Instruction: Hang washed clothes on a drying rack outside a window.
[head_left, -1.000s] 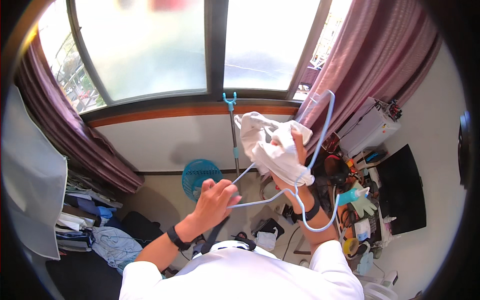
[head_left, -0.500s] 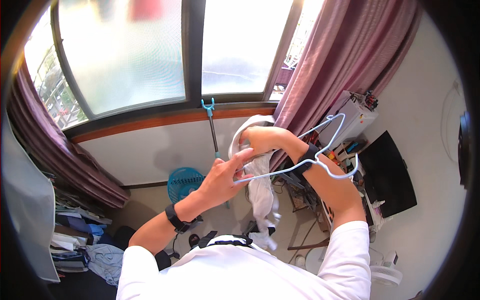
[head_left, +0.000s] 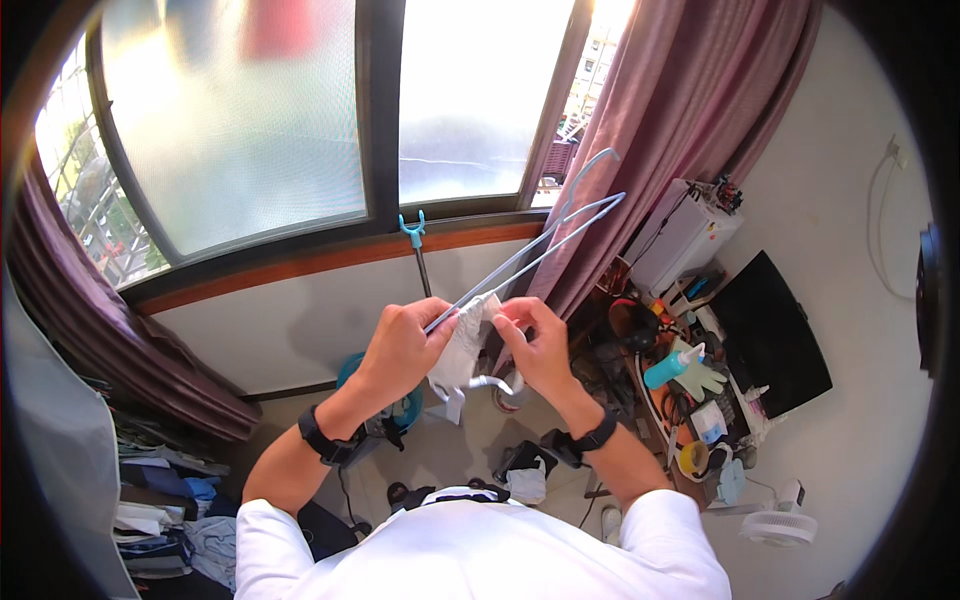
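My left hand [head_left: 405, 345] is closed around the lower end of a light blue clothes hanger [head_left: 525, 255], whose far end points up and right toward the curtain. A white cloth [head_left: 462, 350] hangs bunched between my hands beside the hanger. My right hand [head_left: 540, 345] pinches the cloth's upper right edge between thumb and fingers. A pale curved piece, like a hook, shows below the cloth; I cannot tell whether it belongs to the same hanger. My fingers partly hide where the hanger meets the cloth.
A pole with a blue forked tip [head_left: 413, 232] leans at the window sill. Behind my left hand stands a blue basket [head_left: 408, 412]. To the right is a cluttered desk with a dark monitor [head_left: 765, 335] and a white fan [head_left: 778, 528]. Folded clothes [head_left: 150, 520] lie at left.
My right arm has uncrossed and moved back to the right. The hanger has swung to point up and right, away from my right forearm. The long hanging cloth is now bunched up between my hands.
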